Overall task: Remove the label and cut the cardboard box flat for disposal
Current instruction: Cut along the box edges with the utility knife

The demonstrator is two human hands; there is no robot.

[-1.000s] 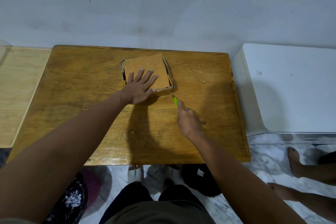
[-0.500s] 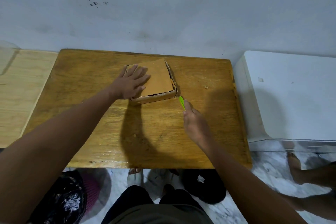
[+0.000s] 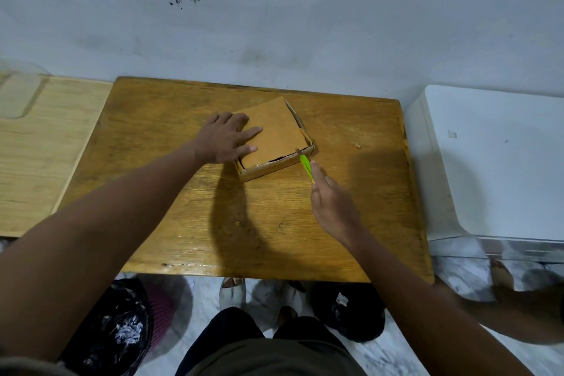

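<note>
At the far left of the frame I see a pale wooden board (image 3: 45, 146) lying beside the desk (image 3: 171, 192), with a clear plastic piece (image 3: 18, 94) resting on its upper corner. Below it, in the lower left, a dark bag with white markings (image 3: 119, 333) sits on the marble floor (image 3: 396, 354).

My left hand (image 3: 227, 139) lies flat with the fingers spread, palm down on the left part of the box (image 3: 276, 137), covering its left edge. The box is low, brown and square, turned at an angle, and it sits on the desk a little above the centre of the frame. Its top flap lies loose inside the walls, and a dark gap shows along the near edge.

Just right of that, the green knife (image 3: 306, 166) touches the box at its near right corner, tip against the cardboard; the blade itself is too small for me to make out. My right hand (image 3: 331, 204) is closed around the knife handle, forefinger laid along its back, with the hand resting low over the desk.

At the bottom centre I see dark trousers (image 3: 265, 342) and some footwear (image 3: 233, 293) under the desk edge. On the right a white appliance (image 3: 494, 162) stands close beside the desk. In the lower right corner a blurred limb of someone else (image 3: 525, 308) shows above the floor.
</note>
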